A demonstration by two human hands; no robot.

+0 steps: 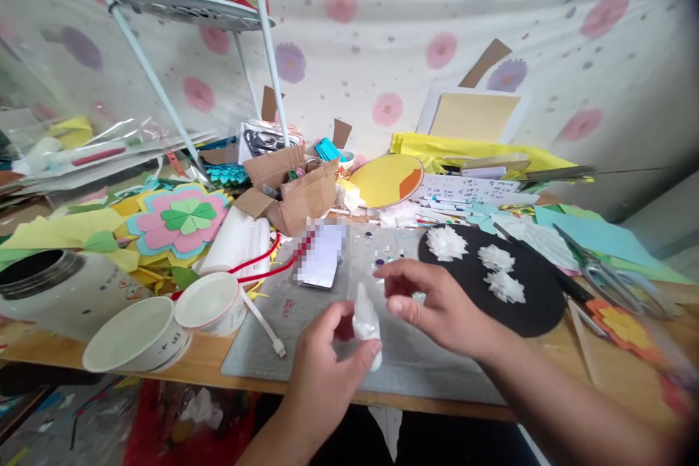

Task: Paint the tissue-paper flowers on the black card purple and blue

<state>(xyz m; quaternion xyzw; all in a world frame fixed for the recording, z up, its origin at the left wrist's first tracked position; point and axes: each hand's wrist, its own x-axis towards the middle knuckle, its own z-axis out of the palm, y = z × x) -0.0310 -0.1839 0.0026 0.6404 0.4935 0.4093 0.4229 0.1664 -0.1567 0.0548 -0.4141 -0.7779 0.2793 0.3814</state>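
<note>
My left hand [322, 371] is closed around a small white, translucent piece [365, 324] that looks like a bunched paper or a little bottle; I cannot make out which. It is held upright above the grey cutting mat [306, 335]. My right hand [431, 302] hovers just to its right, thumb and forefinger pinched close together near the top of the white piece, other fingers curled. Whether the pinch holds anything is unclear. A black round card [540, 298] bearing three white paper flowers [446, 242] lies right of my hands.
Two white paper cups [136, 335] and a jar [49, 284] stand at the left. A pink and green paper flower [180, 222], a cardboard box [295, 189], a yellow disc [385, 178], scissors [611, 273] and coloured papers crowd the table. A metal rack leg [270, 51] rises behind.
</note>
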